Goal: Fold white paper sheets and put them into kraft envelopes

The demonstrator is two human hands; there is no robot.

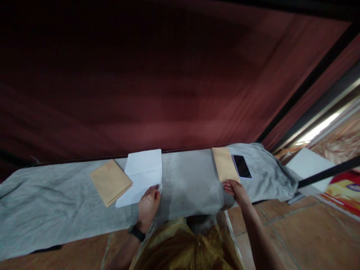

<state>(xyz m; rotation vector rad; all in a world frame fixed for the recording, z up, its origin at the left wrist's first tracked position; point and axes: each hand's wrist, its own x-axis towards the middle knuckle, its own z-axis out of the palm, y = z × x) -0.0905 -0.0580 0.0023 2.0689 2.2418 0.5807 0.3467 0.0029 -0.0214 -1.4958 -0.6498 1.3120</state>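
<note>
White paper sheets (144, 170) with a fold across them lie on the grey cloth (194, 187), left of centre. My left hand (150, 198) is closed at their lower right corner, fingers pinching the paper edge. To their left rests a small stack of brown envelopes (109, 182), touching the sheets. On the right, another brown envelope (225, 163) lies lengthwise, and my right hand (234, 188) has its fingers at that envelope's near end, thumb on top. A dark-screened phone (242, 166) sits just right of this envelope.
A dark red curtain (182, 93) hangs behind the cloth-covered surface. Black metal bars (309, 78) slant at the right. Beyond the right end are a white board (309, 168) and a red and yellow package (344, 191). Tiled floor (303, 232) shows below.
</note>
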